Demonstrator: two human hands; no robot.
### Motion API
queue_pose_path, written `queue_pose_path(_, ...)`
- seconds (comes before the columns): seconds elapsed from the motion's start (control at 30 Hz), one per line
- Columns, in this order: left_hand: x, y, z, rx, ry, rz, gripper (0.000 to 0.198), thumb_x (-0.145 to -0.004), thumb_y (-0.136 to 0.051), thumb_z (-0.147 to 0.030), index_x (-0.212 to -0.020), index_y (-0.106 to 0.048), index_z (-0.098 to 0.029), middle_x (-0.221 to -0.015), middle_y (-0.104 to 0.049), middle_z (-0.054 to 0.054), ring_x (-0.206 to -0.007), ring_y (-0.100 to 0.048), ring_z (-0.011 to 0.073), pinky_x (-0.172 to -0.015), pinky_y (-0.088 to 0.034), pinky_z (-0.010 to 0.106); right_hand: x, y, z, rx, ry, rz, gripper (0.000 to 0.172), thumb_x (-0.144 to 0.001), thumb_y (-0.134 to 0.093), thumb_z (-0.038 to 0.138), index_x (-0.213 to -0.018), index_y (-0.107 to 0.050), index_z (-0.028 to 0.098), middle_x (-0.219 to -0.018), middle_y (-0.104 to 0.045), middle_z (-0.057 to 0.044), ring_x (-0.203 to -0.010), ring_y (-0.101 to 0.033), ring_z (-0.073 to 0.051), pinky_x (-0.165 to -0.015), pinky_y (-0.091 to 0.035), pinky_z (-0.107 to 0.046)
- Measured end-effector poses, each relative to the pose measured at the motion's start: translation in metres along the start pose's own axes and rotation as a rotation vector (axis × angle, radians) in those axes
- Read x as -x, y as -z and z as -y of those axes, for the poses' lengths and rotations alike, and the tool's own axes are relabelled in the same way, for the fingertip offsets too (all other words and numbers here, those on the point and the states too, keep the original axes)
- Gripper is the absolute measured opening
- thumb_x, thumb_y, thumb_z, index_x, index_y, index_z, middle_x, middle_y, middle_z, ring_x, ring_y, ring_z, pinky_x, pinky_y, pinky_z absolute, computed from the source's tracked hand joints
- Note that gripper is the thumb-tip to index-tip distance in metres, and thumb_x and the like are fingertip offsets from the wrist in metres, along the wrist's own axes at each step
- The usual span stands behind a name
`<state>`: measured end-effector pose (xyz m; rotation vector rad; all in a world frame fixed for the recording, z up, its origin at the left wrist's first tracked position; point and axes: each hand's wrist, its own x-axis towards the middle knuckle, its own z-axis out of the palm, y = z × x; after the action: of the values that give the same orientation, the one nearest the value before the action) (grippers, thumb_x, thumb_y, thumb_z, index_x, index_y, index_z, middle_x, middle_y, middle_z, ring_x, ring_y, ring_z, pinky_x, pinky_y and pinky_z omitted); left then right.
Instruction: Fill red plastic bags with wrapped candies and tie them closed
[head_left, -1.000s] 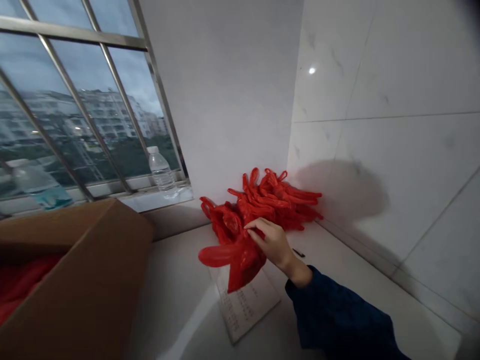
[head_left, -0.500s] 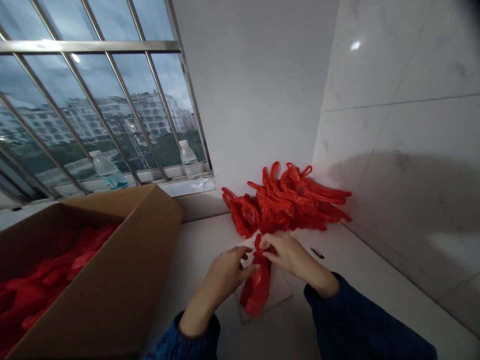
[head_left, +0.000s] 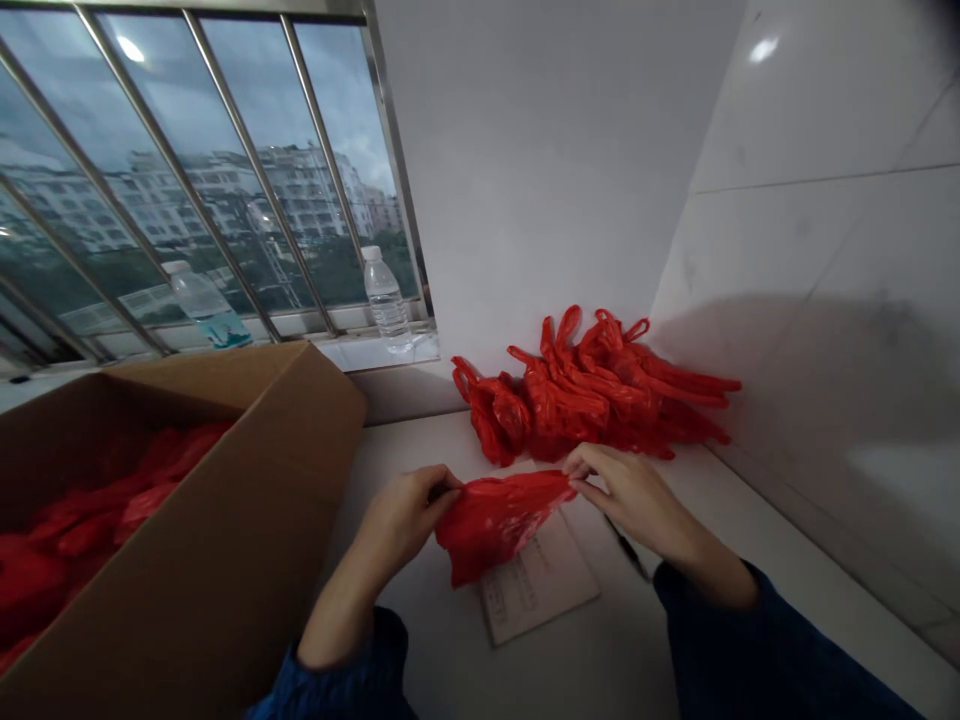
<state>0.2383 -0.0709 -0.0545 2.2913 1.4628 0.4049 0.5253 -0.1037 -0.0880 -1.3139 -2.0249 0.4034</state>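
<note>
A red plastic bag (head_left: 501, 522) is stretched sideways between my two hands, with pale print on its face. My left hand (head_left: 405, 515) pinches its left edge, fingers closed. At the opposite end, my right hand (head_left: 619, 490) grips the other edge between thumb and fingers. Beneath the bag lies a paper booklet (head_left: 544, 590) with printed lines, partly covered. A dark pen (head_left: 628, 550) rests beside the booklet, close under my right wrist. Behind my hands, a heap of red plastic bags (head_left: 585, 400) lies against the wall, several handle loops sticking up.
A cardboard box (head_left: 300, 440) holding more red bags stands on the left. Two clear plastic bottles, a right one (head_left: 387, 300) and a left one (head_left: 206, 305), stand at the barred window (head_left: 247, 160). A tiled wall (head_left: 840, 330) bounds the white tabletop (head_left: 405, 450) on the right.
The red bag was bunched lengthwise between my hands; now it is spread out sideways. My hands have moved apart, uncovering more of the booklet. The camera view has shifted slightly.
</note>
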Motion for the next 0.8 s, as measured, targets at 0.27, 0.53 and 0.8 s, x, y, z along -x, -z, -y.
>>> queue_pose_path(0.27, 0.011, 0.003, -0.013, -0.192, 0.141, -0.102, 0.027, -0.094, -0.050, -0.023, -0.114, -0.067, -0.024, -0.115, -0.070, 0.006, -0.090, -0.069, 0.0223, -0.070, -0.044, 0.031, 0.007, -0.003, 0.000, 0.133, -0.092, 0.128, 0.020, -0.084, -0.061, 0.010, -0.097, -0.061, 0.025, -0.095, -0.069, -0.001, -0.085, -0.066, -0.018, -0.074, -0.046, -0.031)
queue_pose_path(0.53, 0.009, -0.020, -0.039, -0.157, -0.098, 0.051, 0.024, -0.087, -0.060, -0.020, -0.109, -0.066, -0.024, -0.113, -0.069, 0.006, -0.097, -0.068, 0.0240, -0.079, -0.048, 0.031, 0.002, -0.036, 0.033, 0.272, -0.022, 0.083, 0.030, -0.094, -0.057, 0.040, -0.118, -0.059, 0.022, -0.112, -0.065, -0.007, -0.098, -0.066, -0.024, -0.075, -0.046, -0.032)
queue_pose_path(0.8, -0.001, -0.012, -0.020, -0.081, -0.112, 0.040, 0.021, -0.091, -0.050, -0.015, -0.098, -0.068, -0.020, -0.101, -0.071, 0.005, -0.089, -0.066, 0.0207, -0.076, -0.046, 0.030, -0.003, -0.031, 0.025, 0.310, -0.099, -0.034, 0.018, -0.099, -0.048, 0.027, -0.091, -0.063, 0.022, -0.091, -0.070, 0.000, -0.080, -0.067, -0.018, -0.063, -0.034, -0.028)
